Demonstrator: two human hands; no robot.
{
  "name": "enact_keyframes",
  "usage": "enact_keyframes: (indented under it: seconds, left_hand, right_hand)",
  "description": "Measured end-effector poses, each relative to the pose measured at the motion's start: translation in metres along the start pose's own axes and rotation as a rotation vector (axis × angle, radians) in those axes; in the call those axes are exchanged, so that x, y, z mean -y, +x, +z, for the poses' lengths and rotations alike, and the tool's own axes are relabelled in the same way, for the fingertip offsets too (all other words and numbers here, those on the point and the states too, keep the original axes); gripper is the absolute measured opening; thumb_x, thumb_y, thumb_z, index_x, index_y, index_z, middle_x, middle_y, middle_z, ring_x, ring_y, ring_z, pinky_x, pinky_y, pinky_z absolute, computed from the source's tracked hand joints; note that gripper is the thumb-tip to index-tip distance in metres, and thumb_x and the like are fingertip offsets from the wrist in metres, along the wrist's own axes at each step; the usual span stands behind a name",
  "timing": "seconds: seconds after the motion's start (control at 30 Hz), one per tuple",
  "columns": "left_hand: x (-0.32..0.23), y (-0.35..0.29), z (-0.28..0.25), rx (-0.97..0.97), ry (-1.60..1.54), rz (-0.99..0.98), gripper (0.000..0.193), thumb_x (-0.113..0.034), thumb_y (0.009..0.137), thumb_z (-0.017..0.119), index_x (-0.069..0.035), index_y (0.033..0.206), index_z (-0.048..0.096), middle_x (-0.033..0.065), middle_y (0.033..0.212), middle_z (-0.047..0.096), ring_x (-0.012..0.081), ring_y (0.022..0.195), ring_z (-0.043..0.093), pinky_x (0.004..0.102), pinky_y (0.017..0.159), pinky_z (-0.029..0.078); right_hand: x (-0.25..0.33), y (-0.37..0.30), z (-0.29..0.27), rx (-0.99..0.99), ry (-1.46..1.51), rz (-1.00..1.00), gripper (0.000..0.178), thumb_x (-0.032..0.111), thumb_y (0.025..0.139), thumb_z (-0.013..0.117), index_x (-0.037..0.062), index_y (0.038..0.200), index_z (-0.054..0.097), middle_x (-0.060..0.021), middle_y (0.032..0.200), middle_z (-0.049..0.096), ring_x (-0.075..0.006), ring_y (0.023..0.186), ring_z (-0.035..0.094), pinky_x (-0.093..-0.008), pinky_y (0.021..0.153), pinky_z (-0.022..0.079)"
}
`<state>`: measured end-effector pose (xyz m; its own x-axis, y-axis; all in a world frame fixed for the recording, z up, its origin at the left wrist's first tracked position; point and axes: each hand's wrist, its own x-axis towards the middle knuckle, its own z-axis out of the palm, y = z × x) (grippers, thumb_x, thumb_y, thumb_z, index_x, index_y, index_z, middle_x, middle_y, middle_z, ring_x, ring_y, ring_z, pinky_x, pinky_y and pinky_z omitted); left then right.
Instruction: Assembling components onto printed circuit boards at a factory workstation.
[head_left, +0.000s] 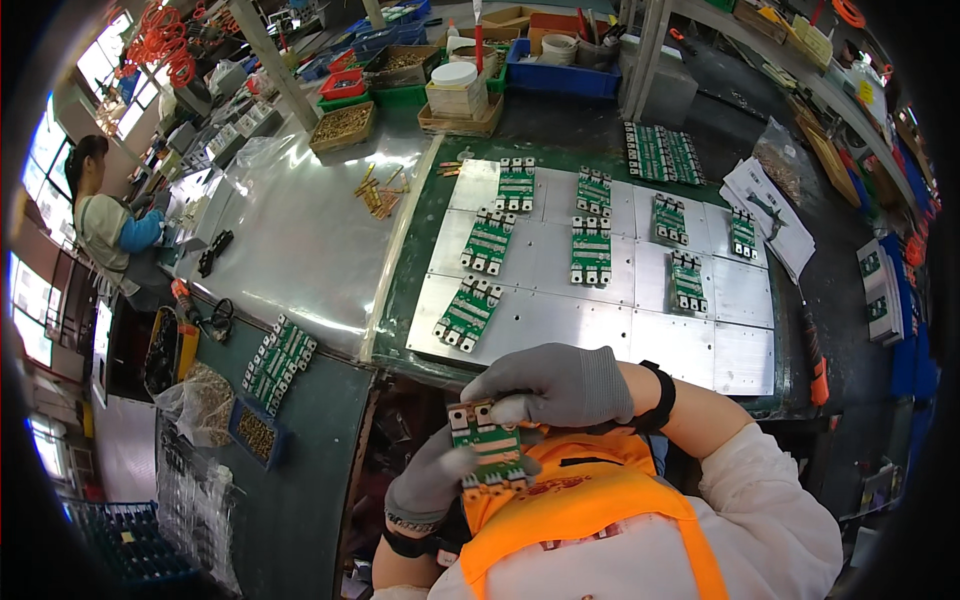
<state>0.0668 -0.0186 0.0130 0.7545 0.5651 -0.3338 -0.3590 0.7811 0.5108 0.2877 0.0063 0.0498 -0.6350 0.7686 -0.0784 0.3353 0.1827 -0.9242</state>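
Close to my body, a green circuit board with metal terminals is held up between both my grey-gloved hands. My left hand grips it from the left side, thumb across its face. Over its upper end, the fingers of my right hand are closed around the terminals. Just beyond, aluminium plates lie on the green bench mat, bearing several similar boards, among them a tilted board at the near left and an upright board in the middle.
More boards are grouped at the back and on the left bench. Brass-coloured pieces lie on clear sheeting. An orange-handled screwdriver and papers are at the right. Parts bins line the back. Another person works far left.
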Motion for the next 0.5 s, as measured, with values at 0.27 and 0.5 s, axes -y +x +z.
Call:
enact_keyframes:
  seconds: [0.27, 0.5]
  left_hand:
    - [0.009, -0.001, 0.025, -0.161, 0.243, 0.18, 0.04, -0.016, 0.087, 0.048, 0.008, 0.119, 0.046, 0.022, 0.098, 0.062, 0.029, 0.086, 0.067, 0.0376, 0.073, 0.058]
    - [0.012, 0.002, 0.026, -0.1, 0.227, 0.237, 0.039, -0.014, 0.086, 0.045, 0.008, 0.118, 0.046, 0.0195, 0.097, 0.062, 0.0267, 0.083, 0.068, 0.0362, 0.072, 0.058]
  right_hand:
    - [0.003, -0.005, 0.009, -0.176, 0.074, -0.034, 0.037, 0.019, 0.086, 0.064, 0.0059, 0.12, 0.058, -0.0133, 0.109, 0.061, -0.0259, 0.097, 0.062, -0.0323, 0.085, 0.049]
    - [0.003, -0.007, 0.014, -0.226, -0.034, -0.084, 0.035, 0.016, 0.081, 0.069, 0.0102, 0.115, 0.063, -0.0096, 0.089, 0.058, -0.0238, 0.082, 0.06, -0.0324, 0.074, 0.049]
